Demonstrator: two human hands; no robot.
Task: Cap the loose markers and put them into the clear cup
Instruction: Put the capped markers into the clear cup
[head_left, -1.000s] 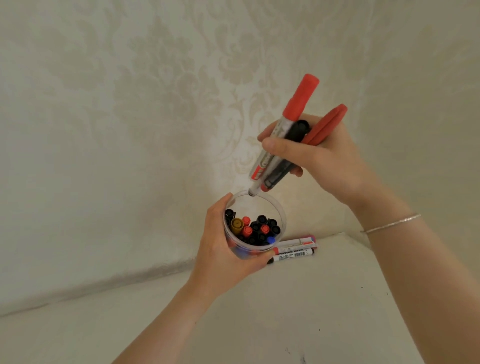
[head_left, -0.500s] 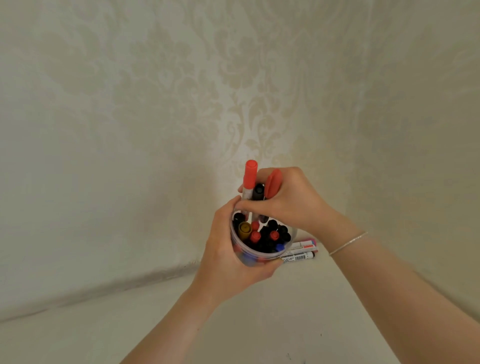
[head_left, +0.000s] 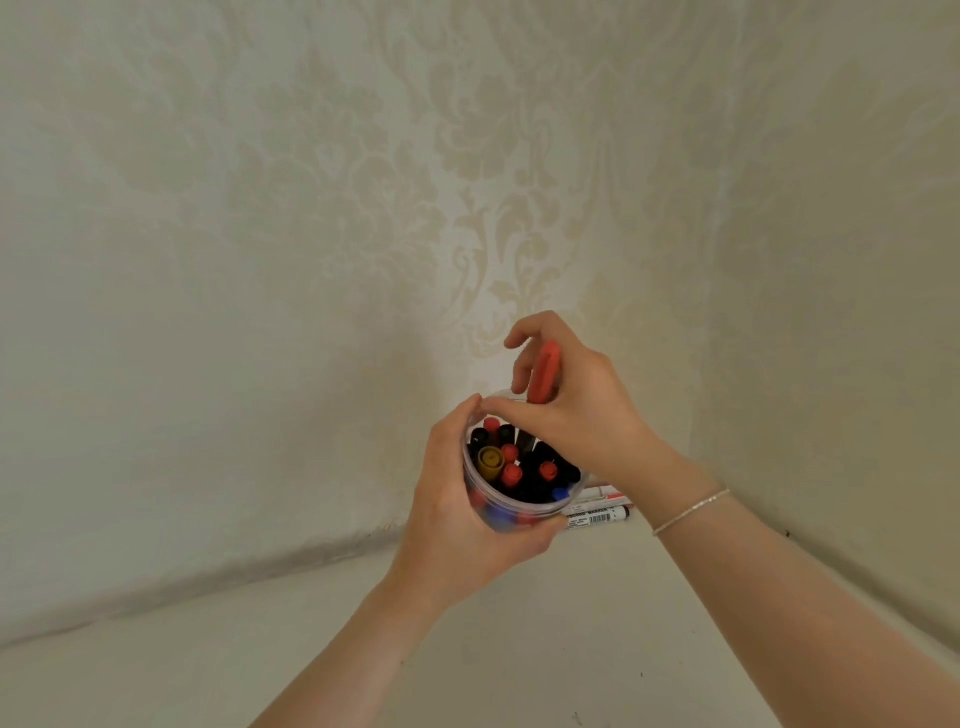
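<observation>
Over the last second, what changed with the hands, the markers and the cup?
The right hand came down from above to the clear cup. The red-capped and black markers it carried are no longer in its fingers; they seem to have gone into the cup. It still holds the flat red object. The left hand still grips the cup, and two markers still lie behind it.

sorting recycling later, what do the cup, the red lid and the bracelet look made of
Cup: looks like clear glossy plastic, since the marker caps show through its wall. Red lid: seems smooth opaque plastic, evenly coloured with a matte sheen. Bracelet: a thin silvery chain, probably metal; too small to be sure.
</observation>
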